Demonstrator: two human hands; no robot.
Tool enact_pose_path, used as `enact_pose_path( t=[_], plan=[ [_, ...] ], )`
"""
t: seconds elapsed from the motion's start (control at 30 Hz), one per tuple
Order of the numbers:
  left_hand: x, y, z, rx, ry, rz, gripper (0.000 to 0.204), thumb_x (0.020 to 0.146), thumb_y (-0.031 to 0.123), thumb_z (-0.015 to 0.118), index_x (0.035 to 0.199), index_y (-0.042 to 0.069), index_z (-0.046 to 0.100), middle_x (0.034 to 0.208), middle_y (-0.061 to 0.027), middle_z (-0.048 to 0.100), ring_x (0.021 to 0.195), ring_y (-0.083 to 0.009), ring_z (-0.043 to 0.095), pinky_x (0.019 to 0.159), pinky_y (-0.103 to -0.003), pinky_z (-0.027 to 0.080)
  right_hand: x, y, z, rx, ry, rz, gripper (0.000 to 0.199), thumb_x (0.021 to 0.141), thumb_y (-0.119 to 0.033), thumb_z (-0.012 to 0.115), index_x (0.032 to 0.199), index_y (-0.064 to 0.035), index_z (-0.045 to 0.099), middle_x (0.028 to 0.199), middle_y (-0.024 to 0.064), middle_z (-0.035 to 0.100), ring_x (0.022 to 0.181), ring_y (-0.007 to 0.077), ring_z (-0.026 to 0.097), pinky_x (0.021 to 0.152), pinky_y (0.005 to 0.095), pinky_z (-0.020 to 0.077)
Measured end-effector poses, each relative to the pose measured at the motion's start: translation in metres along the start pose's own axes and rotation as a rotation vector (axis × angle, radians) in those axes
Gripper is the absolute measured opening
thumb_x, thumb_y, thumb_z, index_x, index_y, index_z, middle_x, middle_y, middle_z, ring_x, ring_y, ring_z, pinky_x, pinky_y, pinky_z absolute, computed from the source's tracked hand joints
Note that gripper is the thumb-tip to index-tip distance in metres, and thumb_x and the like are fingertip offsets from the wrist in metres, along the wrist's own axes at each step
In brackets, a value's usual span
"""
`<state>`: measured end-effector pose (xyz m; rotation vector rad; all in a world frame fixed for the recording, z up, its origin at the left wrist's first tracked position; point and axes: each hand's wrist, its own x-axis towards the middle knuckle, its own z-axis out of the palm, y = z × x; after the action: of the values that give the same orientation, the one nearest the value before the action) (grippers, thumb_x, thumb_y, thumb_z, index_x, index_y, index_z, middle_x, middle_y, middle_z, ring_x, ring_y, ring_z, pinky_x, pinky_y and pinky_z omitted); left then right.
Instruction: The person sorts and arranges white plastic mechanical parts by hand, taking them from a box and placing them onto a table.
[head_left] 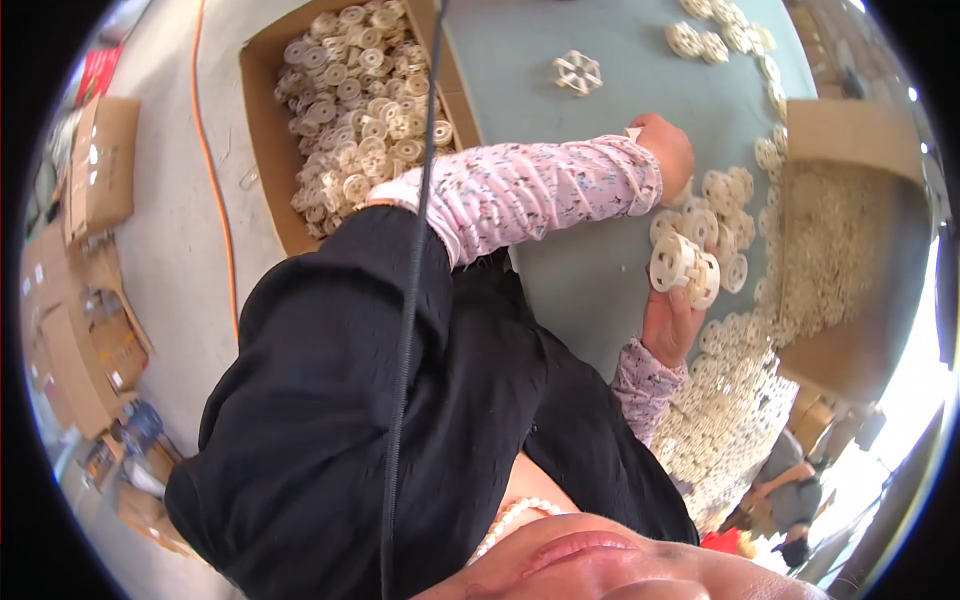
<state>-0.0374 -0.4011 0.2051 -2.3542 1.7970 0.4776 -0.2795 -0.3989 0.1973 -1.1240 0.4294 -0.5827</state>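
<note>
My left hand (pixel 668 155) is closed above the table, with a small pale bit showing at its fingers; what it grips is mostly hidden. Nearer to me, my right hand (pixel 674 325) holds a cream plastic spool-shaped part (pixel 676 264), made of round slotted discs, between thumb and fingers. Just beyond it lies a cluster of similar cream plastic discs (pixel 738 228). A spoked cream wheel (pixel 578 73) rests alone on the grey-green tabletop (pixel 520 110), farther off from my left hand.
On my left stands an open cardboard box (pixel 262 150) heaped with cream plastic parts (pixel 355 110). Another cardboard box (pixel 850 135) and a large pile of small parts (pixel 725 425) are at the right. An orange cable (pixel 212 170) crosses the floor. A person (pixel 785 490) is at lower right.
</note>
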Motion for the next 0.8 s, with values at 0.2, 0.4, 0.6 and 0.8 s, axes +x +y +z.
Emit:
enact_pose_path(
  t=[0.2, 0.4, 0.6, 0.8],
  plan=[
    [-0.105, -0.085, 0.039, -1.34, 0.222, 0.297, 0.087, 0.072, 0.04, 0.088, 0.147, 0.01, 0.057, 0.127, -0.0108, 0.066, 0.11, -0.0231, 0.066, 0.098, -0.036, 0.052, 0.003, 0.007, 0.033, 0.088, -0.089, 0.097, 0.1, 0.079, -0.013, 0.083, 0.16, -0.0034, 0.025, 0.147, 0.0178, 0.049, 0.135, 0.0341, 0.054, 0.104, 0.0504, 0.054],
    [-0.228, -0.166, 0.203, -2.049, 0.032, 0.288, 0.09, 0.073, 0.032, 0.091, 0.147, 0.001, 0.05, 0.127, -0.007, 0.066, 0.113, -0.0165, 0.064, 0.099, -0.031, 0.052, 0.008, 0.021, 0.076, 0.118, -0.183, 0.25, 0.108, 0.071, -0.011, 0.087, 0.159, -0.0042, 0.026, 0.146, 0.0192, 0.049, 0.135, 0.0338, 0.053, 0.108, 0.0474, 0.0514],
    [-0.249, -0.227, 0.316, -1.25, 0.21, -0.606, 0.091, 0.079, 0.045, 0.088, 0.151, 0.003, 0.05, 0.147, -0.0216, 0.058, 0.136, -0.0324, 0.056, 0.116, -0.042, 0.041, 0.017, 0.04, 0.106, 0.022, -0.262, 0.345, 0.106, 0.071, -0.017, 0.085, 0.159, -0.0083, 0.027, 0.143, 0.0188, 0.047, 0.127, 0.0348, 0.055, 0.098, 0.0498, 0.0538],
    [-0.2, -0.234, 0.411, -0.964, -0.118, -0.982, 0.092, 0.069, 0.053, 0.09, 0.15, 0.026, 0.055, 0.142, -0.0186, 0.062, 0.13, -0.0356, 0.061, 0.107, -0.045, 0.05, 0.029, 0.047, 0.14, 0.046, -0.355, 0.428, 0.101, 0.07, 0.001, 0.08, 0.157, -0.0042, 0.028, 0.143, 0.0162, 0.051, 0.133, 0.0297, 0.055, 0.112, 0.0412, 0.0466]
  ],
)
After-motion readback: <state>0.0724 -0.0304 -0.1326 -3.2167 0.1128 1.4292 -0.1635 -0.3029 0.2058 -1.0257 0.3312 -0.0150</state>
